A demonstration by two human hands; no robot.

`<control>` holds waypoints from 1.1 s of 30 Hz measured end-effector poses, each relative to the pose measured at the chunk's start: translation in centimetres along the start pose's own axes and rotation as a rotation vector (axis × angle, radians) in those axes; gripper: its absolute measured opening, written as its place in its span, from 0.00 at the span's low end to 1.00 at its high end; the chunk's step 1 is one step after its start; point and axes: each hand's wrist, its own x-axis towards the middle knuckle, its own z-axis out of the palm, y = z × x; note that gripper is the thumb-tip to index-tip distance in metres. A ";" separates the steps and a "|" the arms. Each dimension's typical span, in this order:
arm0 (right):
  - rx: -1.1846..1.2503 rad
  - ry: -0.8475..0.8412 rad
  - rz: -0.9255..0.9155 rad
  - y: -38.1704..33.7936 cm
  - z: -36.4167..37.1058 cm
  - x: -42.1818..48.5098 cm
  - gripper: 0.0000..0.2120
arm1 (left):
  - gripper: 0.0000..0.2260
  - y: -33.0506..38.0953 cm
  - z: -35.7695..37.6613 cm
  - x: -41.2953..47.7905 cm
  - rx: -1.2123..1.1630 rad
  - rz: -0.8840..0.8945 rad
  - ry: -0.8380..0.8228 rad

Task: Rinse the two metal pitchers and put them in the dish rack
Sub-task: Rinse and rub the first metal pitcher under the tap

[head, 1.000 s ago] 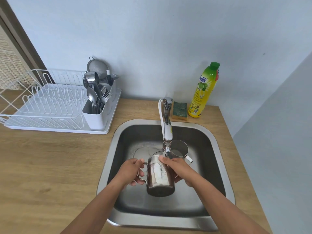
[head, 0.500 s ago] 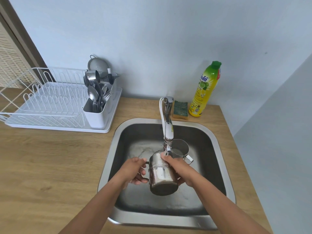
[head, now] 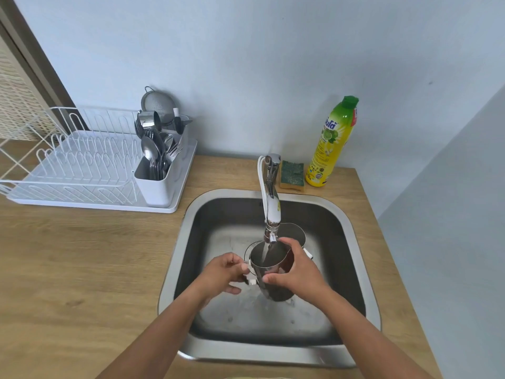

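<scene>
Pitcher (head: 269, 265) under faucet (head: 270, 198); second pitcher (head: 293, 232) behind, sponge (head: 292, 175) beyond.

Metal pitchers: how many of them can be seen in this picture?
2. One pitcher is held by both hands under the running tap; the second pitcher stands in the sink behind it, partly hidden.

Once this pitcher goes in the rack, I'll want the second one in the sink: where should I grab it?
Take the second pitcher by its handle, reaching in with the right hand. It stands upright behind the held pitcher, mouth up, handle sticking out right and toward you. The faucet hangs over its left rim, so come from the right.
</scene>
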 end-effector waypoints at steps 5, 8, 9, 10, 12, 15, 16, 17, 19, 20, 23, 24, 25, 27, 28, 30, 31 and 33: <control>0.078 0.021 -0.028 0.2 1.0 0.4 0.44 | 0.05 0.2 -0.4 0.3 0.081 0.158 0.153; 0.082 -0.046 0.017 -0.1 0.7 0.7 0.42 | 0.06 -0.1 -0.6 0.2 0.105 0.148 0.174; 0.081 -0.058 0.023 -0.1 0.5 0.7 0.41 | 0.07 -0.1 -0.5 0.2 0.104 0.138 0.161; 0.082 -0.059 0.027 0.0 0.4 0.7 0.41 | 0.07 -0.1 -0.4 0.2 0.096 0.134 0.149; 0.072 -0.030 0.012 -0.2 0.4 0.8 0.41 | 0.07 0.0 -0.2 0.4 0.087 0.144 0.158; 0.073 -0.003 -0.011 -0.7 0.9 0.8 0.40 | 0.05 0.2 -0.4 0.6 0.087 0.152 0.203; 0.075 -0.015 -0.003 -0.9 1.0 0.9 0.39 | 0.05 0.1 -0.6 0.7 0.090 0.143 0.209; 0.075 -0.035 0.007 -1.0 0.9 0.9 0.39 | 0.05 0.0 -0.8 0.7 0.101 0.130 0.210; 0.072 -0.067 0.031 -0.9 0.6 0.9 0.38 | 0.06 -0.1 -0.9 0.5 0.127 0.110 0.197; 0.075 -0.075 0.041 -0.9 0.5 0.9 0.38 | 0.06 -0.1 -0.8 0.4 0.126 0.107 0.187; 0.084 -0.059 0.053 -0.6 0.6 0.9 0.39 | 0.06 -0.1 -0.6 0.3 0.102 0.122 0.177; 0.090 -0.054 0.054 -0.6 0.7 0.9 0.39 | 0.05 -0.1 -0.6 0.2 0.099 0.126 0.181; 0.099 -0.055 0.056 -0.7 0.7 1.0 0.40 | 0.05 -0.1 -0.5 0.2 0.107 0.126 0.190; 0.138 -0.070 0.079 -0.7 0.6 1.0 0.39 | 0.05 -0.2 -0.5 0.1 0.131 0.107 0.201; 0.158 -0.079 0.094 -0.6 0.6 1.0 0.37 | 0.06 -0.3 -0.5 0.0 0.131 0.093 0.194; 0.179 -0.093 0.119 -0.3 0.5 1.1 0.33 | 0.07 -0.4 -0.5 0.0 0.131 0.067 0.176; 0.193 -0.095 0.133 -0.1 0.5 1.1 0.32 | 0.07 -0.4 -0.6 -0.1 0.138 0.054 0.171; 0.217 -0.101 0.177 0.1 0.6 1.2 0.30 | 0.09 -0.3 -0.7 -0.1 0.145 0.022 0.156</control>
